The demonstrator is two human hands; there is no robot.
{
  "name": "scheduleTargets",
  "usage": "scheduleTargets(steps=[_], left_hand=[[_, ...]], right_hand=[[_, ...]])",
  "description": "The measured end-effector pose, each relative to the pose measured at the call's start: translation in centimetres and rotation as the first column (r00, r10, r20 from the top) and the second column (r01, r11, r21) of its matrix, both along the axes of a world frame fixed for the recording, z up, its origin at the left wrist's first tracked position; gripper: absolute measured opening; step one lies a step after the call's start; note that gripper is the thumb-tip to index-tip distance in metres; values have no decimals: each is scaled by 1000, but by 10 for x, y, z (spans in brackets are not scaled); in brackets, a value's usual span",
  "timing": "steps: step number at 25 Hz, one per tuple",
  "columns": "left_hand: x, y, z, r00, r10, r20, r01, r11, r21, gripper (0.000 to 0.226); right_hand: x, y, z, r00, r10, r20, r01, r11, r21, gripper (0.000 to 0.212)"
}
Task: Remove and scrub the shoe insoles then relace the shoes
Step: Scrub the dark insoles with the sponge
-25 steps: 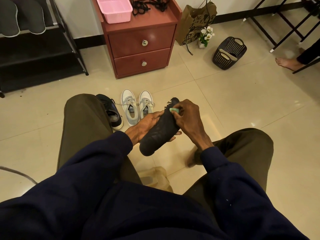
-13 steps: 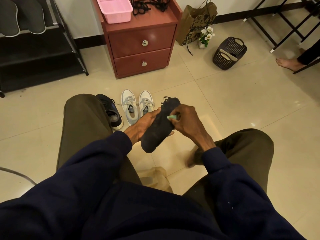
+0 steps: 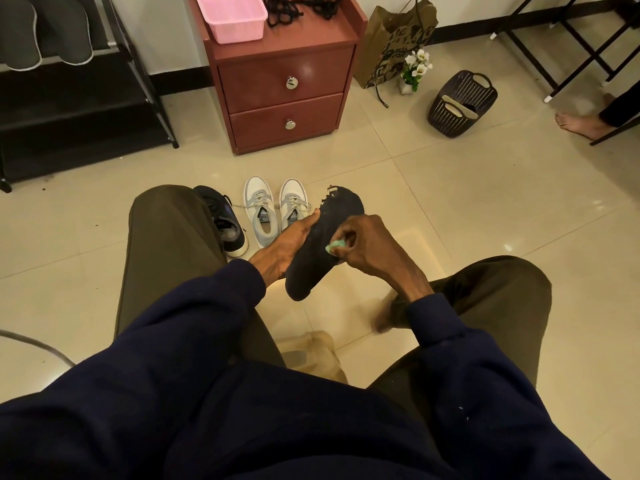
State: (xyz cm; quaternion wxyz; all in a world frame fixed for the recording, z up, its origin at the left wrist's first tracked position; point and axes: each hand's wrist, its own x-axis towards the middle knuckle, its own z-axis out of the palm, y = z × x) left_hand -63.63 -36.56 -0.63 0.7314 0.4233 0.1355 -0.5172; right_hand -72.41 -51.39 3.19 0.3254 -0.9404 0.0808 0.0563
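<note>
Black insole (image 3: 341, 206) held above the floor (image 3: 450, 202) between the knees, left hand (image 3: 287, 245) gripping its edge, right hand (image 3: 369, 252) pinching a small green scrubber (image 3: 335, 246) against its middle, grey-white sneakers (image 3: 263, 216) on the floor behind, paper bag (image 3: 384, 46) print too blurred to read

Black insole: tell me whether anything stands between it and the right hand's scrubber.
Nothing visible does. The right hand presses the green scrubber straight onto the black insole, which the left hand holds.

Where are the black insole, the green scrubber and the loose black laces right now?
black insole (image 3: 341, 206), head view, its bare toe end
green scrubber (image 3: 334, 247), head view, its exposed green tip
black laces (image 3: 282, 13), head view, middle of the tangle
</note>
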Motion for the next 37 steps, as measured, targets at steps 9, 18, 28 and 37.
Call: scheduleTargets(steps=[9,18,28,37], left_hand=[[-4,0,14,999,22,-48,-21,1000,23,36],[-7,3,19,999,-31,-36,30,999,-19,29],[-8,3,13,995,-48,-82,49,999,11,36],[-2,5,12,992,-38,-124,44,998,48,47]], right_hand=[[0,-8,-8,962,-243,123,265,940,-213,17],[4,16,-6,976,-125,176,115,991,64,9],[5,32,-7,982,-30,189,20,998,52,8],[1,45,0,983,84,164,-107,985,137,12]])
